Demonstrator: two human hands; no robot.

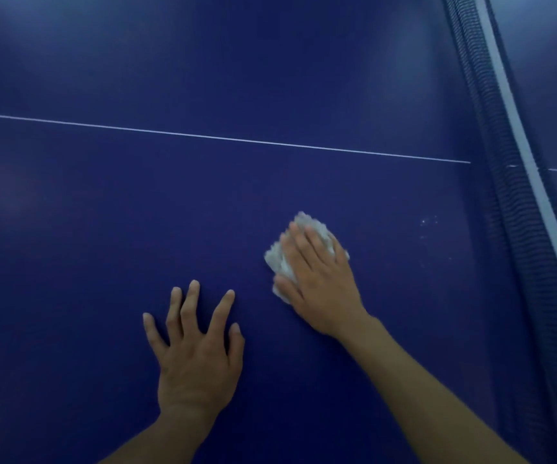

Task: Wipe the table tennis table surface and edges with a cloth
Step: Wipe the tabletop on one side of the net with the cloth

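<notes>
- Centrally, right hand (317,279) presses white cloth (278,262), fingers straight, on blue bench (103,212).
- Left hand (196,360) rests splayed beside it.
- Net (504,229) runs down frame's right.

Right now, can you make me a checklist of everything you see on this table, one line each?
Surface: blue table, thin white line across it.
Job's things: crumpled white cloth on the table.
Clutter: small white specks between cloth and net.
Hands: right hand presses the cloth, fingers straight; left hand rests spread on the table.
Cables: nothing seen.
Surroundings: net with white band at the right.
</notes>
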